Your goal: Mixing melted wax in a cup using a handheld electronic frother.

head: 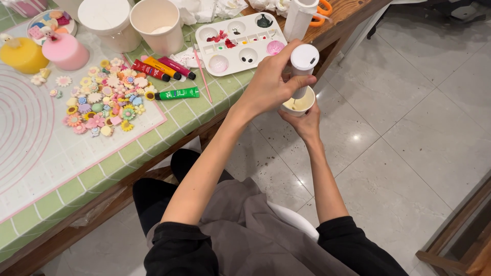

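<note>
My left hand (268, 84) grips a white cylindrical hand mixer (304, 59) held upright, its thin shaft dipping into a small white cup (299, 105) of cream-coloured liquid. Cupping it from below, my right hand (306, 127) holds that cup. Both hands are out past the table's edge, over the tiled floor (409, 128), in front of my lap.
The green-tiled table (189, 115) holds a white paint palette (240, 43), paint tubes (158, 68), a green tube (177, 94), a thin brush (201, 71), a pile of small flower-shaped pieces (105, 97) on a white mat (51, 148), a paper cup (157, 23), and orange-handled scissors (323, 10).
</note>
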